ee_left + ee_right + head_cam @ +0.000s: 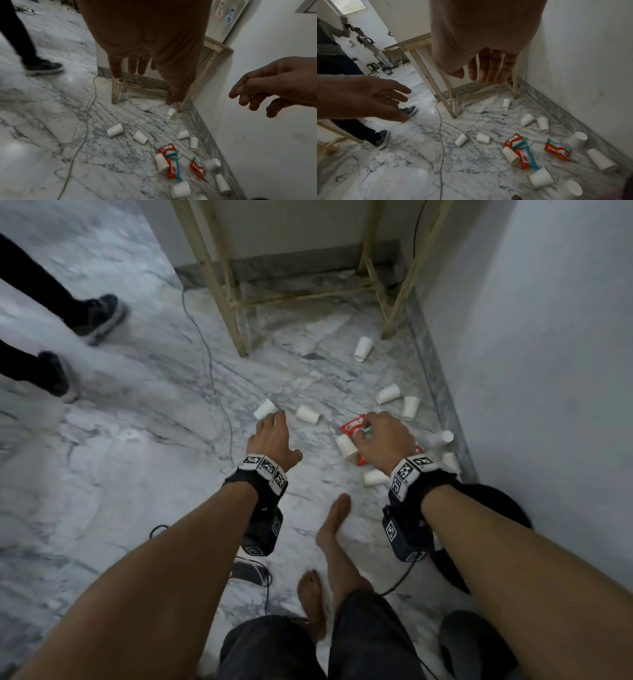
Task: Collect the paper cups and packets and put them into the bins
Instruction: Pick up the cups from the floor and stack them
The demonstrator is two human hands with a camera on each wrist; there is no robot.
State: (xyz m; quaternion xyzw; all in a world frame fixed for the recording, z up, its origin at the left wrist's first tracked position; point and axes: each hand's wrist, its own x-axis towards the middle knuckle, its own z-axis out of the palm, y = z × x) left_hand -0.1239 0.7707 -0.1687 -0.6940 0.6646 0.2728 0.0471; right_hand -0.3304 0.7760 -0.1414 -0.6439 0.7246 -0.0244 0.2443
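Observation:
Several white paper cups lie tipped over on the marble floor near the right wall, among them one cup (265,409) and another (307,414) just past my left hand. Three orange-and-teal packets (167,149) (174,169) (197,167) lie among them, also visible as packets (526,157). My left hand (284,436) (152,83) hangs above the floor, fingers relaxed, holding nothing. My right hand (380,436) (474,74) hovers over a packet (352,426) and a cup (346,445), fingers loose and empty; both wrist views show the hands well above the litter.
A wooden table frame (233,313) stands at the far wall, with a cup (363,348) by its leg. A thin cable (212,378) runs along the floor. Another person's shoes (99,314) are at the left. A black round object (489,505) sits by the right wall (548,371). My bare feet (334,518) are below.

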